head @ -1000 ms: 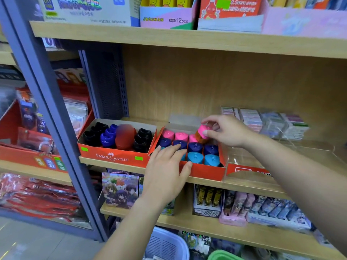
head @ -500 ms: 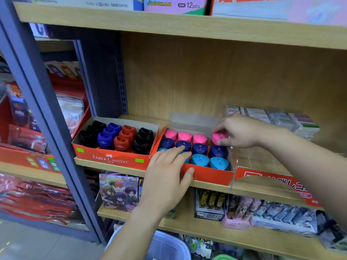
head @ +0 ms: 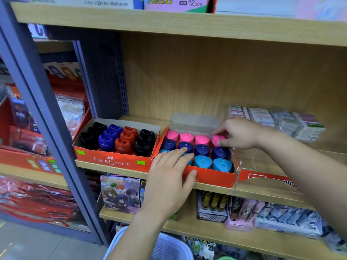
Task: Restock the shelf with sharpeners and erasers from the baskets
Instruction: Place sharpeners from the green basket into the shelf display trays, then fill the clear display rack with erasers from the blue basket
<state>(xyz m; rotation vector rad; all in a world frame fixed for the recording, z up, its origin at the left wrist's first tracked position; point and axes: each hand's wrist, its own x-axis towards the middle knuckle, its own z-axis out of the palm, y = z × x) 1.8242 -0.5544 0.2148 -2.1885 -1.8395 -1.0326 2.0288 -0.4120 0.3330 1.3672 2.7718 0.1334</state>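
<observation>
**Right hand pinches a pink sharpener in the back row; left hand lies flat on the tray**

Nearest, at the bottom edge, a white slatted basket shows beneath the left forearm. Just above it runs the lower shelf, which carries a card box printed with cartoon figures and rows of small packs to its right.

The left hand rests with straight fingers over the front left corner of the red tray. Its thumb lies against the front wall and its fingertips lie on the sharpeners there. It holds nothing.

The tray stands on the middle shelf and is packed in three rows: turquoise sharpeners in front, dark-blue sharpeners in the middle and pink ones at the back. The right hand's thumb and fingers are curled onto the pink sharpener at the back right corner, which sits in line with its row.

A red Faber-Castell box touches the tray's left side and holds black, blue and red sharpeners in columns. A clear plastic bin with a red label stands on the tray's right.

Farther back on the right are stacked wrapped packs against the wooden back panel; their contents cannot be told. Overhead, the upper shelf carries boxes, one marked "JOGUMAN 12pcs".
</observation>
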